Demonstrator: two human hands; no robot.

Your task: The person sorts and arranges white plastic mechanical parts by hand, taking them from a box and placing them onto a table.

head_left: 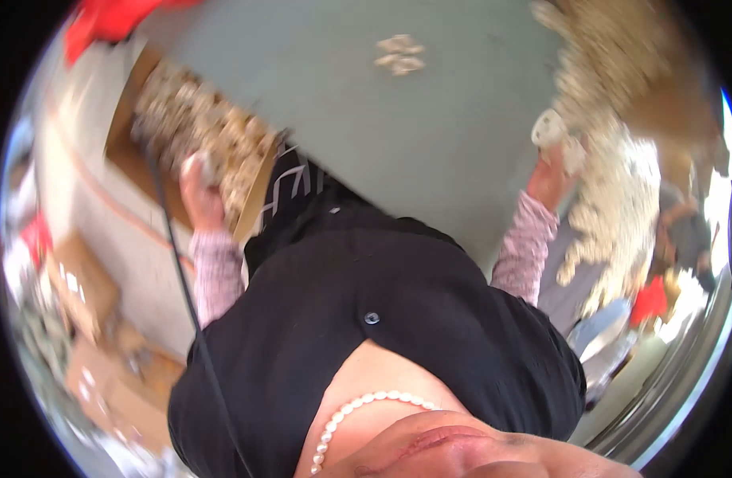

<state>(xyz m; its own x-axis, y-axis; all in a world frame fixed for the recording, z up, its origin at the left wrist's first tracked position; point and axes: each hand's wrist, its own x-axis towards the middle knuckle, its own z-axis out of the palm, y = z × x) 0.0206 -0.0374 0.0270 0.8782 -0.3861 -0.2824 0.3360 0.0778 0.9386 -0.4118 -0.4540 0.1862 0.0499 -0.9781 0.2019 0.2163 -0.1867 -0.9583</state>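
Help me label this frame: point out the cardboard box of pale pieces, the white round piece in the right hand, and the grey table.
Brown cardboard box of pale pieces (pixel 125 151), head view, left wall.
White round piece (pixel 548 127), head view, centre.
Grey table (pixel 430 135), head view, bare top.

The whole view is smeared by motion blur; nothing is crisp. Strong light comes in from the right, where the pale heap of small parts (pixel 613 199) along the right edge of the grey worktop (pixel 430 135) is blown out to white glare. The left side is dimmer and hazy. Fisheye bending curves everything near the round black rim.
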